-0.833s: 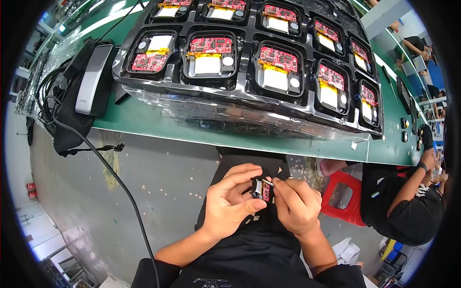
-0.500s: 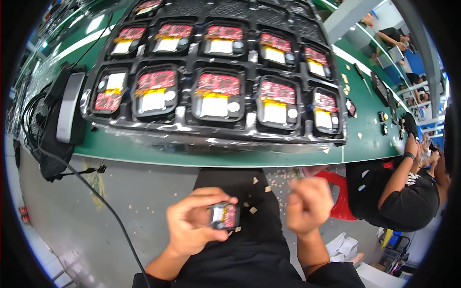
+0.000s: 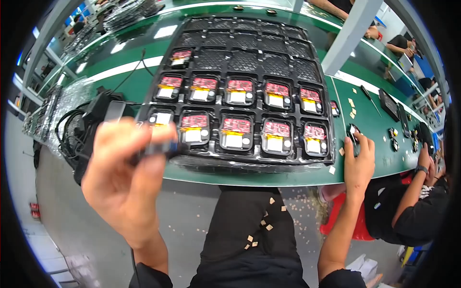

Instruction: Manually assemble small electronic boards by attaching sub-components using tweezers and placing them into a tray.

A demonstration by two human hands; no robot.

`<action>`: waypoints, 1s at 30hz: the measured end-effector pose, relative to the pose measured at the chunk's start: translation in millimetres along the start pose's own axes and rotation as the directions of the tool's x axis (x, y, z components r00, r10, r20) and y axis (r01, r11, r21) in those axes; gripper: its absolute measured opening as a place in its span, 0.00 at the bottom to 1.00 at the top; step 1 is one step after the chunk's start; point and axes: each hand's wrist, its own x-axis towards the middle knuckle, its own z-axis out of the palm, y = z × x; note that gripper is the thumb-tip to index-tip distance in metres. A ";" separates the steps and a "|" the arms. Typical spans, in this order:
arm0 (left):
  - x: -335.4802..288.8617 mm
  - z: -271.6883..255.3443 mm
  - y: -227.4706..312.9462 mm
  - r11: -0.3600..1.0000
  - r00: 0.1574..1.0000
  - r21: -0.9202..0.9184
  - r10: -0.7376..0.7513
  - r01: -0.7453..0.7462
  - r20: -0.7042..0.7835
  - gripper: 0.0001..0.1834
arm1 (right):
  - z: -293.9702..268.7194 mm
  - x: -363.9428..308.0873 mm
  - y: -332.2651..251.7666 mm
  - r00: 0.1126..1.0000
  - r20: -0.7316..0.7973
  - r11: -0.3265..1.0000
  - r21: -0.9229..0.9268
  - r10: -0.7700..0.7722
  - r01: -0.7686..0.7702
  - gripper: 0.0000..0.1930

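Raised at the left, my left hand [image 3: 125,175] pinches a small dark device housing [image 3: 162,148] between thumb and fingers; motion blurs it. My right hand [image 3: 358,165] reaches onto the green bench, right of the tray, its thumb and fingers closed around another small black device housing [image 3: 354,131]. Between the hands lies a black plastic tray [image 3: 225,165] with rows of square pockets. Its nearer rows hold open device housings with a red circuit board, yellow tape and a white block, such as this open housing [image 3: 236,134]. One more sits in the row behind; other far pockets hold nothing.
Black cables [image 3: 72,120] and a grey-and-black box [image 3: 115,111] lie left of the tray. A screwdriver [image 3: 369,96], a black case [image 3: 389,104] and paper bits are at right. A grey post [image 3: 353,36] rises behind. A co-worker [image 3: 403,211] sits at right.
My left hand has risen from my lap to the tray's left side with the device housing. My right hand has moved from over my lap to a housing on the bench. The view has shifted.
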 end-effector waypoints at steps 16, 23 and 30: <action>132.0 32.7 -82.5 0.909 0.878 0.415 -0.220 0.027 0.424 0.12 | 4.8 -1.4 2.5 1.000 -0.019 0.999 0.043 -0.008 0.009 0.16; 129.4 34.4 -77.8 0.906 0.867 0.416 -0.139 -0.083 0.477 0.10 | 2.8 -1.8 2.0 0.999 -0.045 0.997 0.070 -0.020 0.023 0.14; 91.5 49.1 -17.0 0.891 0.951 0.349 0.225 -0.288 0.212 0.12 | -3.4 -3.2 8.1 0.997 0.026 0.971 0.232 -0.072 0.064 0.09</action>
